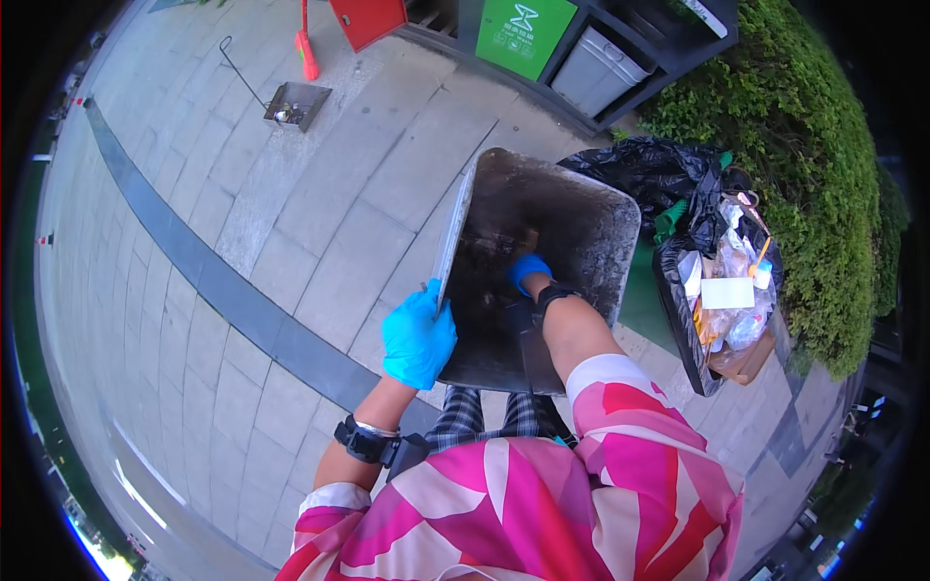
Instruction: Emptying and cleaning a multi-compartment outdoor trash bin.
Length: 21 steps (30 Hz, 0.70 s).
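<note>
My left hand (419, 335), in a blue disposable glove, grips the left rim of a rectangular waste bin (631, 218) with a dark, stained inside. The bin's open mouth faces me, just in front of my legs. Deep inside it reaches my right hand (528, 273), also gloved in blue. Its fingers are lost in the shadow, so what they touch or hold is unclear. A small brownish patch (529, 240) shows just beyond them, too dim to name.
On the right stands a bin lined with a black bag (672, 312), full of mixed rubbish, beside a black plastic bag (647, 171) and a hedge (799, 181). Ahead are a waste cabinet's green panel (523, 36), a grey bin (599, 72), a long-handled dustpan (312, 109) and a red broom (306, 54).
</note>
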Tool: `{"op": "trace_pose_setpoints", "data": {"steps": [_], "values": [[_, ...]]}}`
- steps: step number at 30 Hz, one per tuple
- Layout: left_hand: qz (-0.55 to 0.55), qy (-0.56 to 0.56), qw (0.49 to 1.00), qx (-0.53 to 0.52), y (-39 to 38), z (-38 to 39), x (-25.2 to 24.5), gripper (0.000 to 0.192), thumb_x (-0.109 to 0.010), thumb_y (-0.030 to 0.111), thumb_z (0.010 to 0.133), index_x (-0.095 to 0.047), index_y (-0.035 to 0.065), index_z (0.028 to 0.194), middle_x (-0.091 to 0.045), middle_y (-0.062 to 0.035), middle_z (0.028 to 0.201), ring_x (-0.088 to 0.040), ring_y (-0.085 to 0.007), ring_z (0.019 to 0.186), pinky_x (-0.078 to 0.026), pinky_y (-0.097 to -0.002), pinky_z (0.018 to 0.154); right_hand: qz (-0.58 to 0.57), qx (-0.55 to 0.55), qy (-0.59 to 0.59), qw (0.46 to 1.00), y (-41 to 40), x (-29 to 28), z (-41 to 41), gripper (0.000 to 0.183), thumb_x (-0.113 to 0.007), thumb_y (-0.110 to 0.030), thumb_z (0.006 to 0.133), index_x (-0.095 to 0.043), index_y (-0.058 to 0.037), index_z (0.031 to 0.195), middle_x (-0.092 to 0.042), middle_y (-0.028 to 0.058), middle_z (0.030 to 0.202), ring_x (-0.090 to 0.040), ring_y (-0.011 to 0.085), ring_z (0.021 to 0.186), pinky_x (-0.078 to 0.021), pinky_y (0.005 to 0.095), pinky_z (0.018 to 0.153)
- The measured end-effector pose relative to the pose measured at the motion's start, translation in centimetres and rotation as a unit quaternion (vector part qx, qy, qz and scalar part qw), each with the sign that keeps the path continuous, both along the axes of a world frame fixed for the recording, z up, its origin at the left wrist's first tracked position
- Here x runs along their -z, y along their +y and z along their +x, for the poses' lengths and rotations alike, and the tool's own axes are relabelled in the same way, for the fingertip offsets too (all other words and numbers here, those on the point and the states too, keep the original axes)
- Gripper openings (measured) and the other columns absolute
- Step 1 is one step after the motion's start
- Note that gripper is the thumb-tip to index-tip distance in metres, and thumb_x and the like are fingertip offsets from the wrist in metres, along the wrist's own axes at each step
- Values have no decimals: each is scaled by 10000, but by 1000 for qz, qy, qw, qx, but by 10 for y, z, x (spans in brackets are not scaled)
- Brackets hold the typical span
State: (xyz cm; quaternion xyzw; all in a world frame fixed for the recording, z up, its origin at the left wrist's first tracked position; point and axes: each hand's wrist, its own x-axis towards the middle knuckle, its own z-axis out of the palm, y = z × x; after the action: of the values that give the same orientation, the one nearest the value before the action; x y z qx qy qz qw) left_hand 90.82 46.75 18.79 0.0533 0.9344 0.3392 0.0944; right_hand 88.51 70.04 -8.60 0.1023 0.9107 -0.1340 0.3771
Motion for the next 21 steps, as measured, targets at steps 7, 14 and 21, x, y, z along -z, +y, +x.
{"op": "trace_pose_setpoints", "data": {"steps": [7,14,21], "values": [[7,-8,1000,21,-28,-25,-9,261,-565,123,745,-586,27,988,-550,-139,648,-551,-304,561,-423,-380,486,-37,-29,114,992,-116,-69,-35,362,-538,-269,764,-588,-31,1032,-524,182,1137,-512,325,1043,-424,428,858],[-20,6,1000,12,-54,-80,3,223,-560,150,740,-599,41,930,-563,-158,671,-554,-328,584,-429,-403,507,-162,-143,-57,975,-126,-108,-118,367,-504,-325,783,-611,-30,974,-592,155,1006,-576,306,909,-450,390,780],[-70,18,997,-14,-63,-175,18,223,-526,243,770,-609,39,741,-557,-203,650,-567,-353,614,-421,-419,523,-337,-46,279,898,-77,-345,-166,354,-515,-344,828,-613,-8,783,-613,160,745,-596,302,672,-468,366,612]]}}
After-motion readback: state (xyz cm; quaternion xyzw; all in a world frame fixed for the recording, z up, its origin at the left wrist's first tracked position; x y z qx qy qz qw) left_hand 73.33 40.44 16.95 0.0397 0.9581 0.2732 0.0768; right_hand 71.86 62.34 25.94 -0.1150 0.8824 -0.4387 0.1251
